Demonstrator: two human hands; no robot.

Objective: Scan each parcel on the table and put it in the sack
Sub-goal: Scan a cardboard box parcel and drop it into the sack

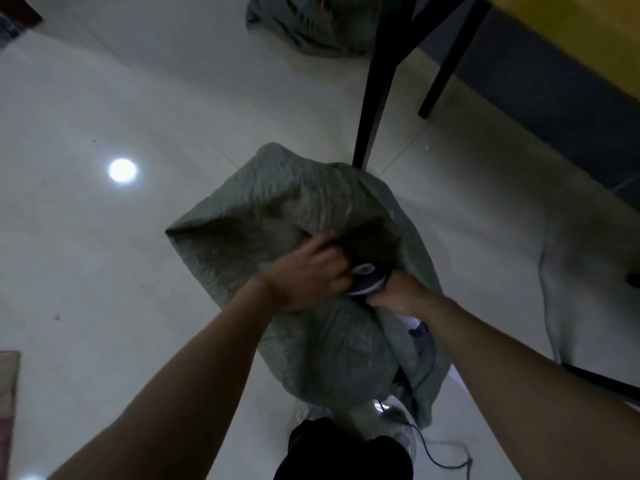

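- Underfoot, pale shoes [398, 414] stand on a glossy tiled floor [104, 254], and a thin dark cord [450, 466] loops loosely beside them.
- Just ahead, a grey-green woven sack [263, 216] slumps on the tiles, crinkled and bulging, with its near end against the shoes.
- At its dark mouth, the left hand [308, 275] curls its fingers over the cloth rim and grips it.
- Opposite, the right hand [394, 292] is closed on the near edge of a parcel [363, 278] (dark blue with a white border, blurred). The parcel sits in the sack's mouth between both hands.
- Left of the sack the floor lies open. On the other side, a slim black table leg [374, 98] comes down just behind the sack's far edge.
- Farther off, the yellow-topped table [588, 29] cuts across the upper corner, and a second sack [304, 26] of the same cloth lies crumpled beyond it.
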